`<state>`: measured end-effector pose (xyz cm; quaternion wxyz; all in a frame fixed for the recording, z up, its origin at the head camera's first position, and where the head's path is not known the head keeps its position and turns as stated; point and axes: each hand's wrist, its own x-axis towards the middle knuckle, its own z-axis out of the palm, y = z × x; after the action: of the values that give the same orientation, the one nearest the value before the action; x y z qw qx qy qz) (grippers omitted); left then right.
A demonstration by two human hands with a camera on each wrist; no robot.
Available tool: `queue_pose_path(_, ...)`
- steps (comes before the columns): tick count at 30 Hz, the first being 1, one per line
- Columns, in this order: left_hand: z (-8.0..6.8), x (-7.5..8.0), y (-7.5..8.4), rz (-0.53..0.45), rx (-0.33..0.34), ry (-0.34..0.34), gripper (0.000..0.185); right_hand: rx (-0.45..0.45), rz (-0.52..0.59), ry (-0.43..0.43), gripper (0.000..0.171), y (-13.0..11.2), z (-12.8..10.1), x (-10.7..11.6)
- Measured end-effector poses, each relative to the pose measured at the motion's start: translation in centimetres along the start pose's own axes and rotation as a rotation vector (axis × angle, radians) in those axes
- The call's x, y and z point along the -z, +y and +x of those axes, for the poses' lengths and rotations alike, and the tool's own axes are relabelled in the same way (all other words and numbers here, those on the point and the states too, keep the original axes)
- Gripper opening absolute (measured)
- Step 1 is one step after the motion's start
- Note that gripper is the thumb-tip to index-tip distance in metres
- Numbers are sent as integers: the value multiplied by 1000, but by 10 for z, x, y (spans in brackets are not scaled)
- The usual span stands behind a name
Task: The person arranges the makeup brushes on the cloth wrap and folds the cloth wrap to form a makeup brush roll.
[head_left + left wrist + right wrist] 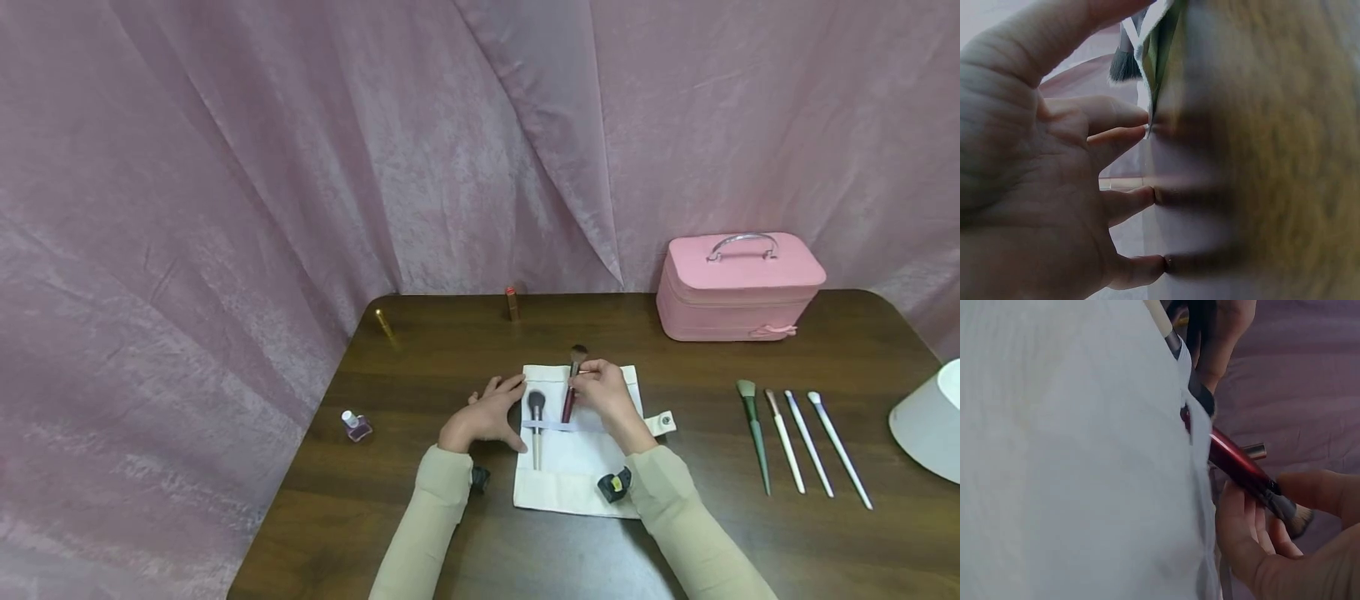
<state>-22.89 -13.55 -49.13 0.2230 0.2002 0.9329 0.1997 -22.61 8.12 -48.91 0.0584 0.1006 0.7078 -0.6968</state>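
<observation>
A white fabric brush roll lies spread on the table, with a pale elastic band across it. One makeup brush with dark bristles and a light handle sits under the band at the left. My right hand pinches a dark red makeup brush near its bristle end. In the right wrist view the tip of its handle is at the band, partly behind it. My left hand spreads over the roll's left edge; its fingertips touch the table and the fabric edge in the left wrist view.
Several brushes, one of them green, lie in a row at the right, near a white lampshade. A pink case stands at the back right. A lipstick, a gold tube and a nail polish bottle stand farther left.
</observation>
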Motion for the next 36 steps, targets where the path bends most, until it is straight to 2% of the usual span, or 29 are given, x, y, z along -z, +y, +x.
queue_pose_path(6,0,0,1,-19,9,2,109,-22,-16,-70,30,2,-5,-4)
queue_pose_path(12,-1,0,0,-17,10,6,108,-45,-112,-98,24,3,-7,-10)
queue_pose_path(18,0,0,0,-23,12,16,108,-58,-194,-78,19,1,-9,-11)
queue_pose_path(24,-1,-1,1,-15,26,6,109,-76,-191,-70,16,2,-10,-12)
queue_pose_path(30,0,-1,1,-9,10,6,108,-81,-211,-48,16,5,-9,-11)
queue_pose_path(36,1,-2,0,-11,25,11,108,-52,-304,-40,18,7,-10,-10)
